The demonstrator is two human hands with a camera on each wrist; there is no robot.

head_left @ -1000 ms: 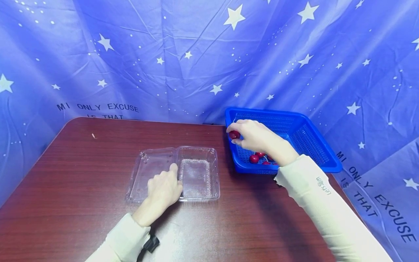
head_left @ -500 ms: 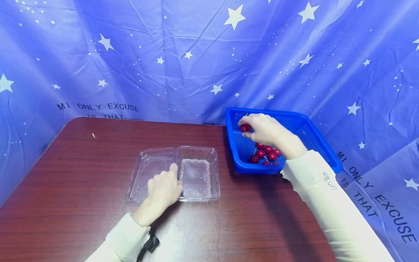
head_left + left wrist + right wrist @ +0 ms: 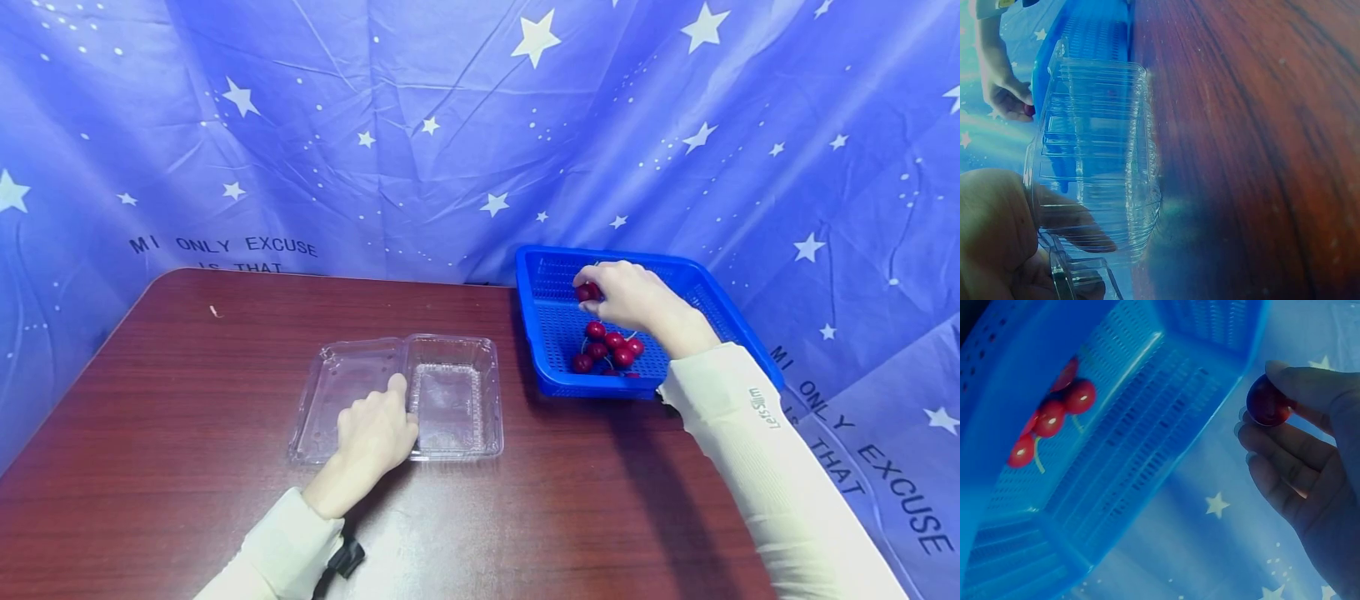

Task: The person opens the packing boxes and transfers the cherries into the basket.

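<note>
My right hand (image 3: pixel 633 293) pinches a dark red cherry (image 3: pixel 1269 401) between thumb and fingers, above the back part of the blue plastic basket (image 3: pixel 530 333). Several more cherries (image 3: pixel 615 342), some with stems, lie in the basket close to its front wall. At the table's middle, a clear plastic clamshell box (image 3: pixel 491 400) lies with its lid (image 3: pixel 322 400) folded out flat to the left. My left hand (image 3: pixel 375 429) grips the box along the hinge, and in the left wrist view one finger (image 3: pixel 1079 225) shows through the clear wall. The hand covers part of the hinge.
The brown wooden table (image 3: pixel 187 400) carries the box and the basket, which stands at its back right. A small pale scrap (image 3: pixel 216 312) lies at the back left. Behind the table hangs a blue curtain (image 3: pixel 420 183) with white stars.
My right hand has moved right, from the basket's left rim to farther over the basket, with the cherry still pinched. More of the cherries below show now. The left hand stays put.
</note>
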